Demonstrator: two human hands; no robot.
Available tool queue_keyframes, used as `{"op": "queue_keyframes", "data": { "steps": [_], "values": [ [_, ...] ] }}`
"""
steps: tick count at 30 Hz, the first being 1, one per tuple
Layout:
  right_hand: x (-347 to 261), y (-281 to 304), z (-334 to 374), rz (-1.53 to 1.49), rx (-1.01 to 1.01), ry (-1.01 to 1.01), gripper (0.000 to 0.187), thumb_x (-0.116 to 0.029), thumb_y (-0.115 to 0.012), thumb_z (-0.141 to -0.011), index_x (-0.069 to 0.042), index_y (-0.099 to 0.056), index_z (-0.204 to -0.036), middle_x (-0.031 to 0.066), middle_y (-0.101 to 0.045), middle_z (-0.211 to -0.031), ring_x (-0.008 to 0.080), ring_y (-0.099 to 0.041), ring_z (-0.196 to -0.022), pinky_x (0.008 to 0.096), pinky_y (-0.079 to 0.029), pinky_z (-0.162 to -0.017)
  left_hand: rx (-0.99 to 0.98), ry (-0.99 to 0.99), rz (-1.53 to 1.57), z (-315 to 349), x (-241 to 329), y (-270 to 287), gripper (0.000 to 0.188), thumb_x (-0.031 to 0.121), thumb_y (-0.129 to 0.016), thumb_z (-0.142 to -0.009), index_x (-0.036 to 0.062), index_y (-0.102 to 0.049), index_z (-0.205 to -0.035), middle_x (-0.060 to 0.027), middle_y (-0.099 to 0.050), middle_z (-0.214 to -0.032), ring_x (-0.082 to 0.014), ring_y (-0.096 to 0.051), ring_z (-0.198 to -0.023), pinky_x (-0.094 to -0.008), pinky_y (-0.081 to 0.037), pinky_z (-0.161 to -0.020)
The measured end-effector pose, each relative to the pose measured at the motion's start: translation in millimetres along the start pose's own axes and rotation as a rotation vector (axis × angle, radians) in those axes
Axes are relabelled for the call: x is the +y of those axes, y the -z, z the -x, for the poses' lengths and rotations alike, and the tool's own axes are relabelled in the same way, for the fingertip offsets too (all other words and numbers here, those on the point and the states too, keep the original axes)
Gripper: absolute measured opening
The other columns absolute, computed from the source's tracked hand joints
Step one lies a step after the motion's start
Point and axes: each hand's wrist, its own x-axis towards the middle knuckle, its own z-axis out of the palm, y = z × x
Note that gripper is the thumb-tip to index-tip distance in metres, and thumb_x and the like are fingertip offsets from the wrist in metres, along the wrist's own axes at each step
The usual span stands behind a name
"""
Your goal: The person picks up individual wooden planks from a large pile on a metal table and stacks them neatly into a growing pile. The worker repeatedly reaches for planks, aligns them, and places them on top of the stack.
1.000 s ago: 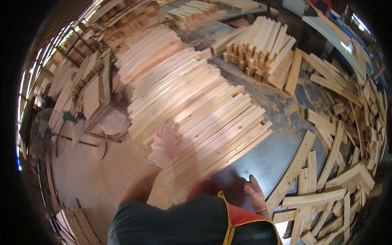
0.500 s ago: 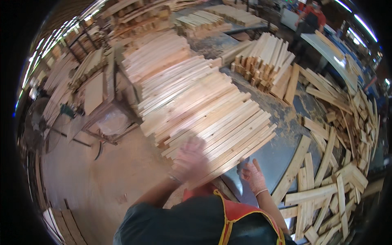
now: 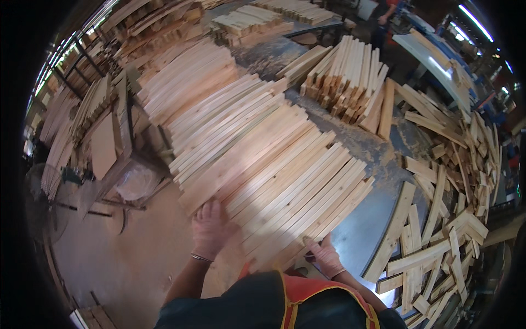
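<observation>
A wide row of pale wooden strips (image 3: 296, 181) lies side by side in front of me, with a broader board (image 3: 241, 156) among them. My left hand (image 3: 211, 227), in a light glove, is at the left ends of the strips, fingers stretched out against them and holding nothing. At the near right edge of the row my right hand (image 3: 326, 256), gloved too, has its fingertips against the nearest strip. Its fingers are apart and not wrapped round the wood; a dark patch shows near them, too unclear to name.
More strips (image 3: 192, 77) lie beyond the row. A stacked pile of sticks (image 3: 348, 79) stands on the dusty metal table (image 3: 356, 214). Loose offcuts (image 3: 433, 257) heap up at right. A fan (image 3: 46, 203) and wooden stand (image 3: 123, 164) are left. Another person (image 3: 383, 16) stands far back.
My left hand has moved left and slightly up from over the near strips to their left ends. My right hand has shifted down and left to the near edge of the row.
</observation>
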Motion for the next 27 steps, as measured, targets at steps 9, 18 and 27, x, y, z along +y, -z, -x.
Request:
{"op": "queue_keyframes", "data": {
  "steps": [9, 18, 27],
  "values": [
    [29.8, 17.7, -24.1, 0.225, 0.012, 0.155, 0.114, -0.064, -0.076, -0.090, 0.008, -0.019, -0.158, 0.0298, -0.066, -0.130, 0.0359, -0.071, -0.113, 0.0403, -0.056, -0.094, 0.248, 0.700, 0.875, 11.8, -11.4, -61.4, 0.077, 0.028, -0.071, -0.097, 0.0068, -0.036, -0.163, -0.0163, -0.058, -0.146, -0.0288, -0.060, -0.121, -0.0418, -0.052, -0.101],
    [7.4, 15.0, -21.6, 0.257, -0.047, 0.227, 0.107, -0.069, -0.075, -0.088, 0.014, -0.033, -0.140, 0.0324, -0.069, -0.129, 0.0397, -0.067, -0.125, 0.0405, -0.050, -0.107, 0.175, 0.881, 1.673, 31.1, 8.3, -23.7, 0.058, 0.013, -0.068, -0.100, 0.0074, -0.044, -0.153, -0.0070, -0.069, -0.107, -0.0181, -0.065, -0.082, -0.0342, -0.058, -0.074],
    [7.7, 122.1, 2.7, 0.314, 0.132, 0.410, 0.093, -0.056, -0.081, -0.090, 0.008, -0.041, -0.145, 0.0195, -0.073, -0.109, 0.0277, -0.072, -0.095, 0.0378, -0.056, -0.085, -0.481, 0.781, 1.369, 132.6, 81.7, 4.1, 0.036, 0.033, -0.074, -0.100, 0.0068, -0.067, -0.124, -0.0112, -0.070, -0.105, -0.0255, -0.073, -0.088, -0.0384, -0.060, -0.079]
  ]
}}
